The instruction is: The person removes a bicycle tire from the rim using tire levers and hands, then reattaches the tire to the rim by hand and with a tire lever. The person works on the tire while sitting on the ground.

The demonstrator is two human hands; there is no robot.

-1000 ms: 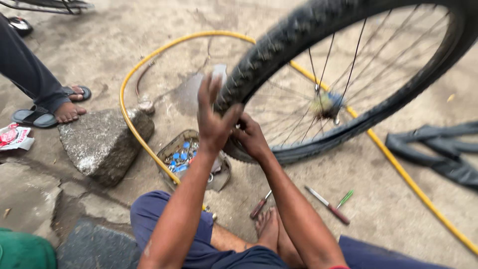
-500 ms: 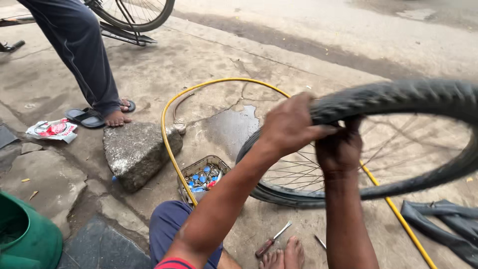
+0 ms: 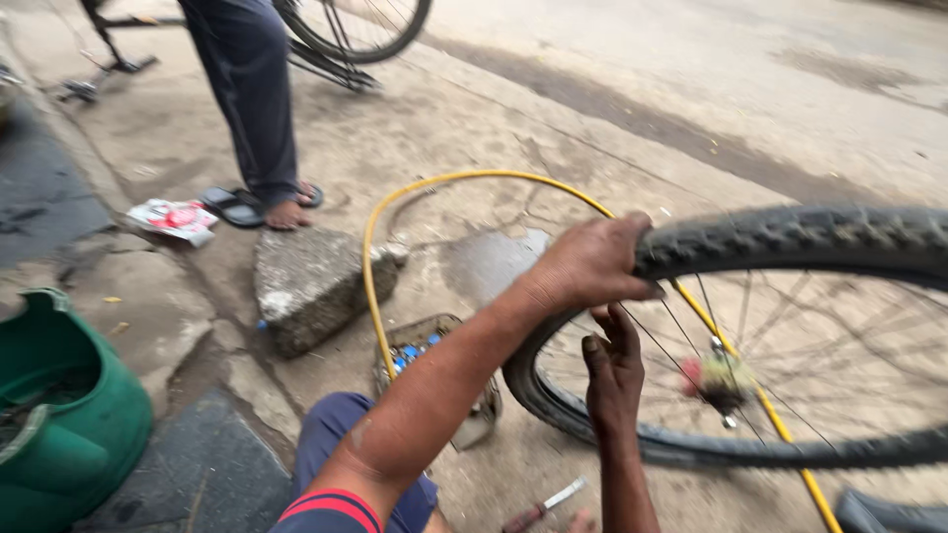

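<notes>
Now the black knobby-treaded bicycle wheel (image 3: 790, 336) has swung lower and to the right, standing upright on the concrete ground; I take it I'm working round its rim. My left hand (image 3: 592, 266) clamps the tread, my right hand's (image 3: 612, 370) fingers lie loosely open against the inner rim.

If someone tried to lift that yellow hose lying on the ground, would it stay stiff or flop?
The yellow hose lies in a loose curve, so it would probably sag and bend. It looks thin, so likely light. It runs behind the bicycle wheel, so it might snag.
</notes>
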